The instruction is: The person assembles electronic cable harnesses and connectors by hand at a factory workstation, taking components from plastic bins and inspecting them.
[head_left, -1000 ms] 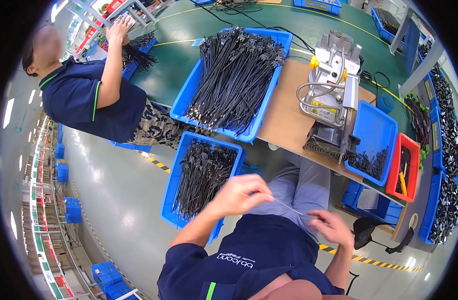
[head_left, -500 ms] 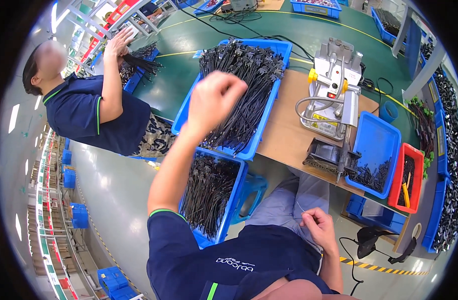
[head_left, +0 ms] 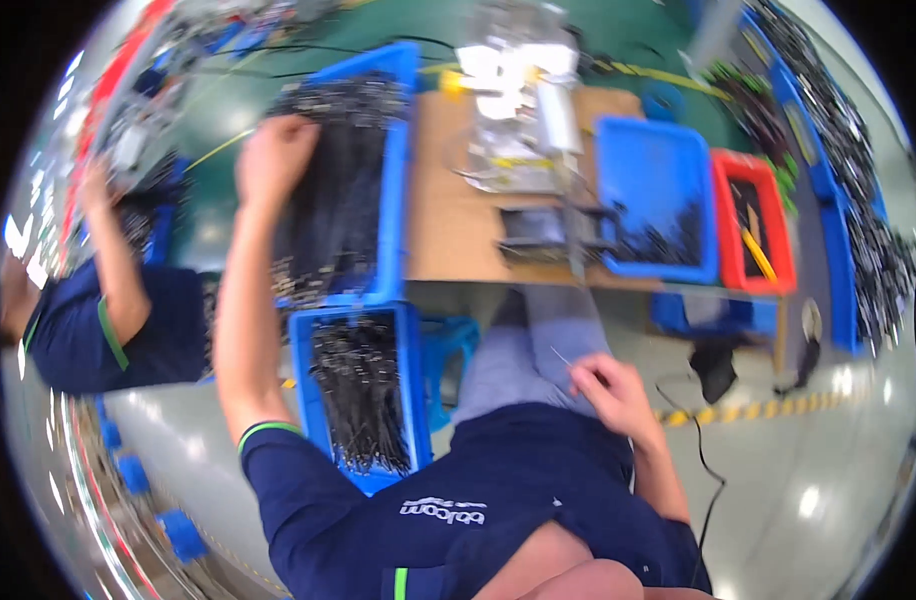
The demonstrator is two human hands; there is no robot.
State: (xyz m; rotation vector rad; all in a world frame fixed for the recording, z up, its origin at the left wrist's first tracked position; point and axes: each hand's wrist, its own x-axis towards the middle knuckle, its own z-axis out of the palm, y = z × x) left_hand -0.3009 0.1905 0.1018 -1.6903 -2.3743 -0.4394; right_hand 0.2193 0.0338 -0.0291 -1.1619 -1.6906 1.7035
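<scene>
My left hand (head_left: 276, 160) is stretched forward, its fingers curled closed, above the left side of a large blue bin (head_left: 396, 180). The bin is filled with black cables (head_left: 340, 190) that carry connectors at their ends. What those fingers hold, if anything, is hidden and blurred. My right hand (head_left: 610, 395) rests low in front of my lap, pinching a thin pale needle-like piece (head_left: 560, 356) that points up and to the left. A silver bench machine (head_left: 523, 110) with yellow knobs stands on the brown board (head_left: 436, 215) beyond it.
A lower blue bin (head_left: 415, 390) of cables stands beside a blue stool (head_left: 446, 355). Right of the machine are a blue tray (head_left: 653, 165) with small black parts and a red tray (head_left: 783, 235) holding a yellow-handled tool (head_left: 758, 254). A co-worker (head_left: 118, 320) is at the left.
The whole view has turned and blurred, shifting the bench leftward. My left hand is now nearer the bin's left edge. My right hand keeps its pinch. The co-worker's raised hand has come down.
</scene>
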